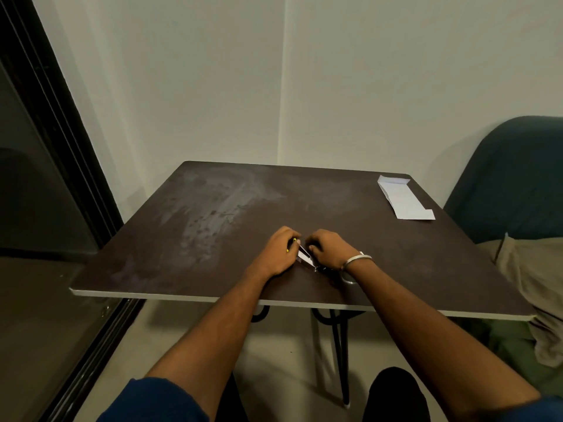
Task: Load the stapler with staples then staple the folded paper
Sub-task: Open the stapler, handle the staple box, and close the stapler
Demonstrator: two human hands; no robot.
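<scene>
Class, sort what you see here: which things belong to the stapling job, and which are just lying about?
Job:
stapler, held between the left hand and right hand
folded paper, at the table's far right corner

Lying about:
blue chair
beige cloth

1. i see a dark brown table [213, 208] with a pale edge band along its near side and thin black metal legs under it; its top is smeared with greyish patches out beyond my left hand [278, 252].
2. both my hands rest on the top near its front edge, the right hand [327, 249] just beside the left, with a small stapler [306, 258] lying on the table between them, partly hidden by my fingers.
3. a folded paper [403, 197], white, lies flat at the far right corner, well apart from my right hand and touching nothing else.
</scene>
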